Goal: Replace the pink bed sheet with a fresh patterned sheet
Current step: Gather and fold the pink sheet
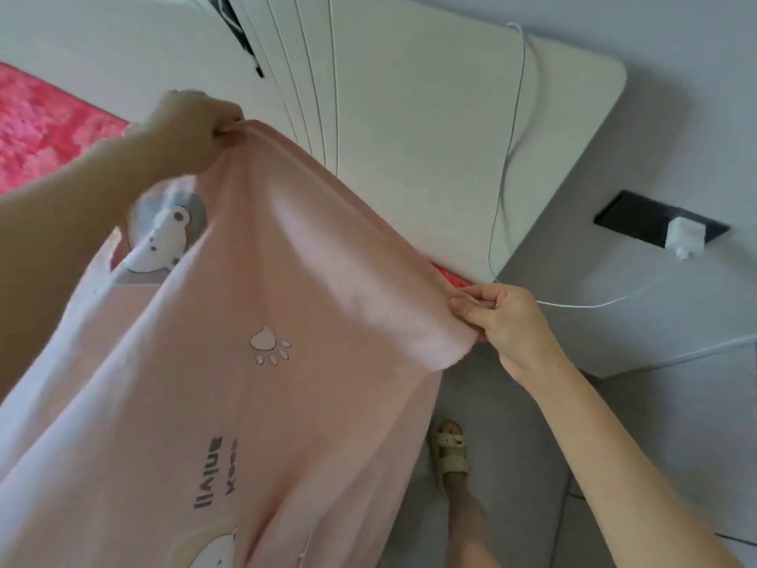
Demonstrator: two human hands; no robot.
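Note:
A pale pink sheet printed with paw marks, white bears and dark lettering hangs stretched between my two hands. My left hand pinches its top edge at the upper left. At the lower right my right hand grips the other end of that edge, which is rolled over. The cloth drapes down toward me and covers the lower left of the view. A bright pink fuzzy sheet lies on the bed at the far left, and a sliver of it shows under the headboard near my right hand.
A cream padded headboard stands ahead against a grey wall. A white cable runs down it to a white charger in a black wall socket. My sandalled foot stands on the grey floor below.

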